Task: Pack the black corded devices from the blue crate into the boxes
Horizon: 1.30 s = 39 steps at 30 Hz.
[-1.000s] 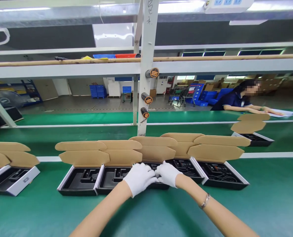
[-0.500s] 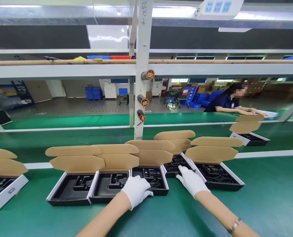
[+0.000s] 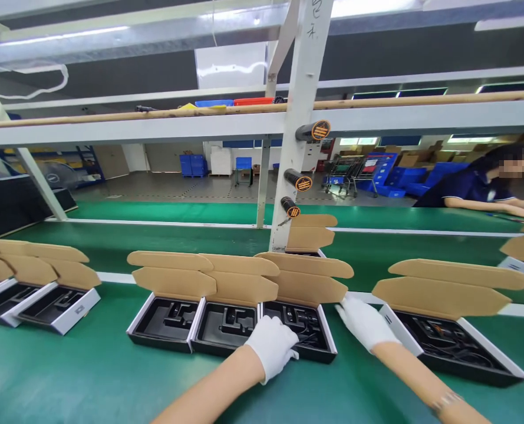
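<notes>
Both my hands wear white gloves. My left hand (image 3: 273, 348) lies over the front left corner of an open box (image 3: 317, 352), fingers curled down beside black cables (image 3: 308, 337); what they grip, if anything, is hidden. My right hand (image 3: 364, 323) reaches forward with fingers stretched out, between that box and another open box (image 3: 469, 368) holding black cables and parts. To the left, a second box (image 3: 208, 347) and a third box (image 3: 160, 340) stand side by side, each with a black tray and a small black part. Their brown lids stand up.
Farther left are several more open boxes (image 3: 62, 318). Behind the white post (image 3: 292, 147), an open box (image 3: 310, 238) sits on the far green strip. At the back right, a person (image 3: 478, 182) leans on the green bench. Black cylinders (image 3: 297, 180) stick out from the post.
The view has swung left. The box under my right hand has gone away from me onto the far strip, and my hand now lies apart from it. My left hand stays at its box.
</notes>
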### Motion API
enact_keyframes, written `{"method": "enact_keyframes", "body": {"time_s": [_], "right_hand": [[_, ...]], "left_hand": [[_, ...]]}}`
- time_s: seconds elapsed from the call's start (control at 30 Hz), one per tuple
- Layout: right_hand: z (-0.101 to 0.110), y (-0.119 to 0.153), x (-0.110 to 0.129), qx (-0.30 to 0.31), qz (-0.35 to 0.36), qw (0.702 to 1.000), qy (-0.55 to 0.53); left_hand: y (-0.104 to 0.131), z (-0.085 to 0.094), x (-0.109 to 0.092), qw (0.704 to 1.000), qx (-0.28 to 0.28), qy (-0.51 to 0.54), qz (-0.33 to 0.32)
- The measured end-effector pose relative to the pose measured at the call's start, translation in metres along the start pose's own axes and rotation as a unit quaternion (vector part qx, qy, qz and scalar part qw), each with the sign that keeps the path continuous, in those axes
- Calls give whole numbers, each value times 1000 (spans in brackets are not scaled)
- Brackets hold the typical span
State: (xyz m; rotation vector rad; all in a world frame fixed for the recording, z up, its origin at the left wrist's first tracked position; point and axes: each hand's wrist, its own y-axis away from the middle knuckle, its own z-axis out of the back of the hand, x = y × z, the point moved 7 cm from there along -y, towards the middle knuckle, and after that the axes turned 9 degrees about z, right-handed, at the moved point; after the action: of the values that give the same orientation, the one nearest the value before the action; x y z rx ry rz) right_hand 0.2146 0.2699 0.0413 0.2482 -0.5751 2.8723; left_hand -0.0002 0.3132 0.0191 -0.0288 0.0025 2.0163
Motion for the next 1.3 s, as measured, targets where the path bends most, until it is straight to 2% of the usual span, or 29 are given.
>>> {"method": "enact_keyframes", "body": {"time_s": [0.07,0.1,0.17,0.23,0.3,0.37,0.43,0.5,0.57,0.6,0.67,0.73,0.77,0.83,0.9,0.97,1.07,1.13,1.23,1.3], "right_hand": [[14,26,7,11,14,998,68],[19,35,18,3,39,995,86],[20,47,54,-19,132,987,91],[6,52,97,-27,239,969,46],[-15,52,128,-21,308,951,14],[-34,48,140,-25,326,945,7],[-46,43,137,-33,325,945,2],[-52,38,129,-38,316,948,-13],[-55,35,122,-45,308,950,-30],[-55,35,120,-50,303,951,-34],[-53,35,122,-55,301,952,-29],[-50,37,128,-60,302,951,-10],[-48,38,131,-63,302,951,1],[-42,40,138,-70,301,951,17],[-37,43,144,-72,295,952,25],[-33,45,150,-62,288,955,28],[-31,45,152,-21,276,961,27],[-28,42,143,13,260,965,31],[-17,37,118,60,237,969,48],[-6,35,99,88,231,967,59]], "left_hand": [[-2,1,0,1000,-6,-2,-2],[-3,1,-1,1000,-8,-3,-2],[-4,3,-3,1000,-14,-5,2],[-3,6,-6,1000,-19,-7,7],[4,12,-4,999,-30,-10,15],[19,25,3,998,-64,-7,-4],[47,46,23,992,-118,1,-31],[86,71,70,985,-174,0,17],[141,95,151,950,-213,-33,228],[173,104,189,924,-228,-45,304],[242,116,262,848,-255,-65,461],[298,113,316,785,-242,-73,566],[315,105,336,770,-220,-68,595],[329,84,358,769,-174,-52,613],[321,62,362,779,-144,-45,609],[301,43,350,796,-127,-44,590],[262,19,314,833,-105,-46,541],[240,10,288,841,-99,-54,530],[217,6,250,839,-118,-57,529],[202,7,227,850,-134,-39,508]]}}
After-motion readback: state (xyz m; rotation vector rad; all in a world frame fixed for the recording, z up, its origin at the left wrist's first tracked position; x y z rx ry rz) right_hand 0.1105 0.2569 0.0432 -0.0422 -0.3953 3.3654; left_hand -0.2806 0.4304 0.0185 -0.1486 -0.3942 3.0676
